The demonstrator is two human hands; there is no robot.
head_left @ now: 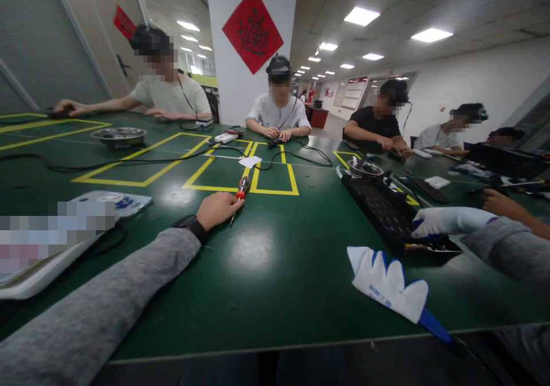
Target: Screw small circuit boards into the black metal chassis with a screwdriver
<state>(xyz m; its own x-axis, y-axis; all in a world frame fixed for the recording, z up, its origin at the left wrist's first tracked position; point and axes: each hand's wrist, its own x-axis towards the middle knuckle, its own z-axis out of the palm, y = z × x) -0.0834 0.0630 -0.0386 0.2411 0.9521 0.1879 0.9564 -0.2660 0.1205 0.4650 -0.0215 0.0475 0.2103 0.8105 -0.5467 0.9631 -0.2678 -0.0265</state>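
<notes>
L hand [220,209] is bare, dark band at the wrist, grey knit sleeve behind; its fingers are pinched at the red collar of a screwdriver [243,187], approx. mid-table. The screwdriver has a rounded, glossy red-and-clear handle toward the far side & a thin metal shaft slanting to the near side. R hand [449,221], in a white fabric glove w/ a grey sleeve, reaches into the black tray [382,214] on the right; its fingertips are hidden, so can't tell if they're spread or pinching.

The tray is long & rectangular, w/ a slotted floor. Just nearside of it lies a loose glove [389,283]: white cloth, blue edging, blue cuff. Small metal bowl [365,169] at the tray's far end, w/ bits in it.

Table [301,294] is smooth, shiny dk green, w/ yellow tape outlines [275,192] beyond the L hand. White paper [250,161], flat & angular, lies on them; a thin black cable [141,161] snakes across, far left. Wide shiny steel bowl [118,140] also far left; white shallow tray [47,274] w/ clear plastic pkg [133,201] near left. Several people sit round the far & right sides.
</notes>
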